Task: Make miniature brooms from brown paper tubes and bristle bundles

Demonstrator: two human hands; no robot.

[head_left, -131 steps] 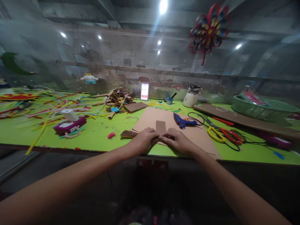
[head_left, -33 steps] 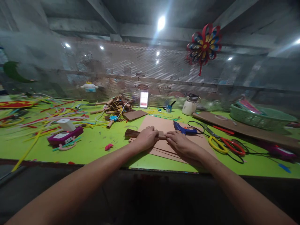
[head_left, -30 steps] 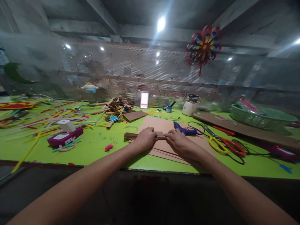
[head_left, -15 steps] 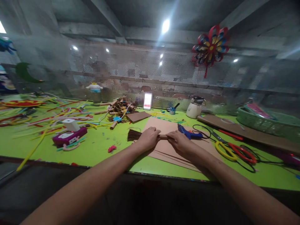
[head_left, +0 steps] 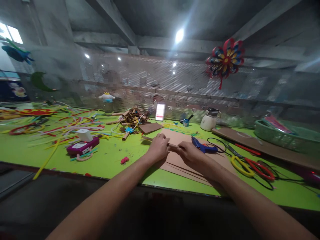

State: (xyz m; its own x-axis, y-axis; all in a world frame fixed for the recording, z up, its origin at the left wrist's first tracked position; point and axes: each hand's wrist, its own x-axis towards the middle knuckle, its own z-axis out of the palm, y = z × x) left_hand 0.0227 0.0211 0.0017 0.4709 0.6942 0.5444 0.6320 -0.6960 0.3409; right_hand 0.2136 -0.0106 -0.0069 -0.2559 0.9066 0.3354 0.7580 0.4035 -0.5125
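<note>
Crosswise — brown paper roll [head_left: 173, 146], free end leftward

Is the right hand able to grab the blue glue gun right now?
Probably yes: the blue glue gun lies close beside the right hand, with nothing seen between them. But its fingers hold a brown paper roll, so it would likely need to let go first.

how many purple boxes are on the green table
2. One purple box sits left of the left hand, with a white adapter on top; the second purple box is at the far right, partly cut off. Others may be hidden.
</note>
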